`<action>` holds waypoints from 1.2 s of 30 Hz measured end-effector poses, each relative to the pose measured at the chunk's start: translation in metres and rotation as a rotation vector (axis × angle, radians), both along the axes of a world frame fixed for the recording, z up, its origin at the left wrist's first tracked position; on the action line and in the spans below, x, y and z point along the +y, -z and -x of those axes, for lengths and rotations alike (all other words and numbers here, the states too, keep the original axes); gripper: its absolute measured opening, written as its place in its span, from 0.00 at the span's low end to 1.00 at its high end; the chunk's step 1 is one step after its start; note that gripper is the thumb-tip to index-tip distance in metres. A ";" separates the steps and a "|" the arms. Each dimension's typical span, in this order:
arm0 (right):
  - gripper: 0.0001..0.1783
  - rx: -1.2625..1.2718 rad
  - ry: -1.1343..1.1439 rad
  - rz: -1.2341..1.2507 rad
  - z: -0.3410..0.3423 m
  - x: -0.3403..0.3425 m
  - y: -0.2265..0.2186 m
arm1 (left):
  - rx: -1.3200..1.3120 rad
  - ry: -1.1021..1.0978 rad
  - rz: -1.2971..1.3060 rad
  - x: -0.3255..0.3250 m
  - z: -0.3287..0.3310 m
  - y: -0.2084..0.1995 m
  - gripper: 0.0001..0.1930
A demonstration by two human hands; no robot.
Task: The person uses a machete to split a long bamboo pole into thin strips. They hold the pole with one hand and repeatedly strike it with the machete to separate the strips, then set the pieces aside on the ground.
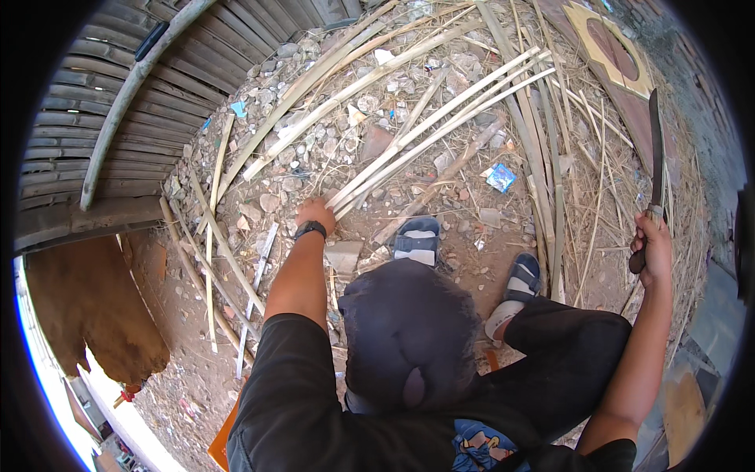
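Observation:
My left hand (316,212), with a dark watch on its wrist, is closed around the near ends of several pale bamboo strips (425,140). They fan slightly apart as they slant away to the upper right over the rubble. Out at the far right, my right hand (654,250) grips the dark handle of a machete (657,153). Its long dark blade points upward and away from me, apart from the strips. The palm side of my left hand is hidden.
Longer split bamboo poles (354,88) lie across the stony ground beyond. At the left stands a slatted bamboo wall (118,141). A blue wrapper (500,178) lies near my sandals (417,240). A board with a round hole (613,49) is at the upper right.

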State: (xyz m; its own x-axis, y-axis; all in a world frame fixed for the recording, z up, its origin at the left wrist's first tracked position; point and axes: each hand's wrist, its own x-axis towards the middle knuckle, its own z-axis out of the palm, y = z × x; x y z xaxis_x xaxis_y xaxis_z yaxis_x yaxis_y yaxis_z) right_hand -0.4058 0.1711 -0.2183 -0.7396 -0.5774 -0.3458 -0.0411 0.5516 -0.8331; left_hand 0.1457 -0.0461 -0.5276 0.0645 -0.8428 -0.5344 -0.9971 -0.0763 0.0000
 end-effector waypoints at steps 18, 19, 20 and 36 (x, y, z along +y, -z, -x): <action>0.10 0.160 -0.156 -0.029 -0.025 -0.005 -0.017 | 0.381 0.103 0.426 0.066 -0.018 -0.153 0.24; 0.10 0.191 -0.175 -0.029 -0.030 -0.005 -0.019 | 0.352 0.118 0.459 0.071 -0.016 -0.168 0.24; 0.11 0.275 -0.216 -0.035 -0.034 -0.007 -0.019 | 0.365 0.142 0.538 0.076 -0.016 -0.183 0.23; 0.19 1.007 -0.652 0.241 -0.083 0.016 -0.075 | 0.700 0.320 0.774 0.179 0.042 -0.404 0.17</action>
